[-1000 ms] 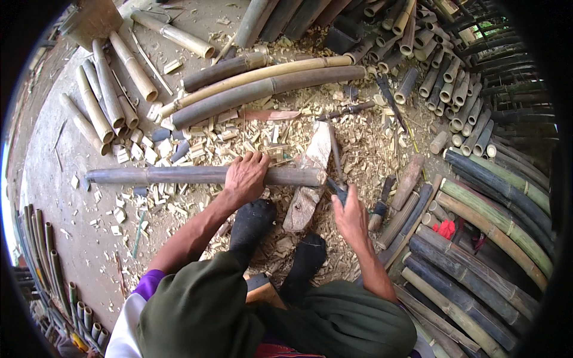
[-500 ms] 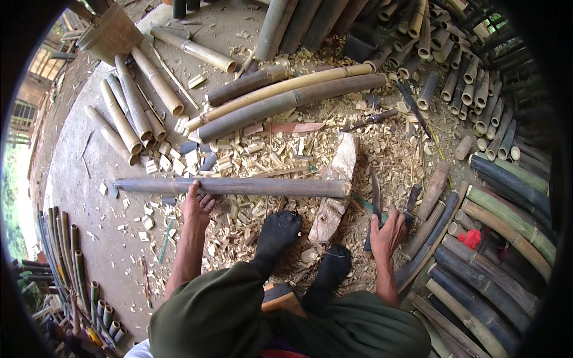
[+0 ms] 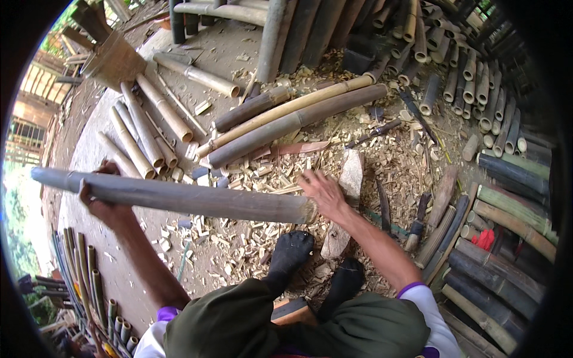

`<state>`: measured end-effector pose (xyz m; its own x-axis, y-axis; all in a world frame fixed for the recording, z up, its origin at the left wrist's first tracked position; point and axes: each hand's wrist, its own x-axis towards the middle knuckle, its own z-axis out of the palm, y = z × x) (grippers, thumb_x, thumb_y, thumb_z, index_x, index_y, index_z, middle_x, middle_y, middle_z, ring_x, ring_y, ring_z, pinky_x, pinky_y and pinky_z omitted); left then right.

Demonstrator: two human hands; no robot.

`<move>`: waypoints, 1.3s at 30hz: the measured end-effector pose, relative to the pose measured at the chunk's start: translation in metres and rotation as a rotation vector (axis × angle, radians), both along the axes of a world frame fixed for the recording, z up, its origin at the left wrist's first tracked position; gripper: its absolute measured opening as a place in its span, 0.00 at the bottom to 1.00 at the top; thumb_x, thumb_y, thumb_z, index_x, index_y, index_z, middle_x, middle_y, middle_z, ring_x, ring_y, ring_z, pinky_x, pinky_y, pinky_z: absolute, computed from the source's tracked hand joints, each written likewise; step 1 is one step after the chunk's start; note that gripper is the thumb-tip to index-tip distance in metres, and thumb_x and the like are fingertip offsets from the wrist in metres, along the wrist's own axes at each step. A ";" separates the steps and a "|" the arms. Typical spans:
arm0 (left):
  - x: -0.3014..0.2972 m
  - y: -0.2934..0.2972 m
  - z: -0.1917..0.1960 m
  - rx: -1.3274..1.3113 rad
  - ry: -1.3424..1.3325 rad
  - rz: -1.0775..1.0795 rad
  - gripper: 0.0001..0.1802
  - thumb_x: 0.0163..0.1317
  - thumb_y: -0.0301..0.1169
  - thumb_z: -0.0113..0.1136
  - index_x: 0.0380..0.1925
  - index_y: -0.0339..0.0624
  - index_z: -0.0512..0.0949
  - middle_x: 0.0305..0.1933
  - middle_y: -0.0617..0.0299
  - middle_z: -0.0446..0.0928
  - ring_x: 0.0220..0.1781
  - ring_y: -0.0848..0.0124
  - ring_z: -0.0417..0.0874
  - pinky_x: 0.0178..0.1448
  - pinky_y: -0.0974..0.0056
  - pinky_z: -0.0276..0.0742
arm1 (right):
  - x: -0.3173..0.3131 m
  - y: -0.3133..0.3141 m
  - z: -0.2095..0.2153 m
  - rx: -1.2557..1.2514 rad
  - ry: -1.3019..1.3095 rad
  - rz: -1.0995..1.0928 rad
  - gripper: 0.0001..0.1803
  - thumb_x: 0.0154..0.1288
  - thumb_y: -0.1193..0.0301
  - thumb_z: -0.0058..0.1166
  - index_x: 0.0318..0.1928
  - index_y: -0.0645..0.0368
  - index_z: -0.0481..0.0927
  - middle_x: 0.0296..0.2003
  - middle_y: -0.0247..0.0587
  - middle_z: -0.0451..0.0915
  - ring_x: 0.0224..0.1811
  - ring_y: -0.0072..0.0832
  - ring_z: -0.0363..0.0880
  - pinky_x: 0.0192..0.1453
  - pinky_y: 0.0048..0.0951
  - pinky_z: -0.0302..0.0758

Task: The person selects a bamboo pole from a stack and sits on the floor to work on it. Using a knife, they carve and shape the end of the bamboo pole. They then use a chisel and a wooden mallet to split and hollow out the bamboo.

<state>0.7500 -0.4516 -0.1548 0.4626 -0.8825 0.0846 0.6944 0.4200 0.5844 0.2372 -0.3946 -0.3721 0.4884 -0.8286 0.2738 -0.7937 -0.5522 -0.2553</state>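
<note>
My left hand (image 3: 106, 200) is wrapped round a long grey-brown bamboo pole (image 3: 197, 196), which is raised over the ground and slants down to the right. Just beyond the pole's right end, my right hand (image 3: 325, 194) reaches across with its fingers apart and nothing visible in them. Beneath that hand and forearm lies a pale rough block (image 3: 352, 173), partly covered by the arm. A dark curved blade (image 3: 383, 206) rests on the shavings to the right of the block.
Wood chips (image 3: 250, 244) cover the ground around my feet (image 3: 291, 253). Three bamboo poles (image 3: 298, 116) lie beyond. Bamboo is stacked along the right (image 3: 501, 268), and shorter pieces (image 3: 140, 134) lie at far left. A dark-handled tool (image 3: 421, 215) stands out on the right.
The bamboo pole has come up off the block and moved left in my left hand. My right hand has let go of the knife and moved left to the pole's end.
</note>
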 end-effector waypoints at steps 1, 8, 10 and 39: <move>-0.010 0.003 0.015 0.000 -0.044 -0.042 0.24 0.57 0.33 0.67 0.46 0.24 0.71 0.46 0.43 0.74 0.43 0.58 0.78 0.57 0.55 0.79 | -0.009 -0.006 -0.016 0.091 0.027 0.063 0.10 0.68 0.81 0.57 0.49 0.61 0.81 0.45 0.48 0.80 0.36 0.36 0.82 0.31 0.33 0.86; -0.049 0.052 0.099 -0.192 -0.303 -0.123 0.19 0.69 0.29 0.59 0.52 0.32 0.63 0.43 0.56 0.65 0.46 0.66 0.70 0.57 0.59 0.72 | 0.004 -0.099 0.076 0.626 0.149 0.067 0.15 0.76 0.67 0.57 0.57 0.59 0.76 0.53 0.53 0.76 0.47 0.35 0.83 0.42 0.36 0.90; -0.067 0.055 0.104 -0.159 -0.382 -0.056 0.17 0.71 0.29 0.58 0.51 0.32 0.64 0.45 0.56 0.65 0.48 0.65 0.71 0.58 0.58 0.73 | -0.009 -0.125 0.101 0.146 -0.342 0.043 0.29 0.76 0.59 0.58 0.69 0.61 0.70 0.57 0.60 0.75 0.52 0.40 0.83 0.53 0.42 0.89; -0.237 -0.019 0.053 0.168 -0.811 0.270 0.15 0.54 0.25 0.76 0.40 0.33 0.83 0.37 0.59 0.82 0.36 0.71 0.82 0.46 0.65 0.81 | -0.030 0.082 0.056 1.061 -1.880 -0.950 0.54 0.56 0.56 0.78 0.72 0.63 0.56 0.65 0.57 0.67 0.66 0.52 0.74 0.58 0.60 0.87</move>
<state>0.5127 -0.4707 -0.1018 0.5111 -0.7817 0.3575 -0.0740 0.3743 0.9243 0.2071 -0.3129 -0.3158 -0.1437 -0.6872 -0.7121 0.6924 0.4443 -0.5685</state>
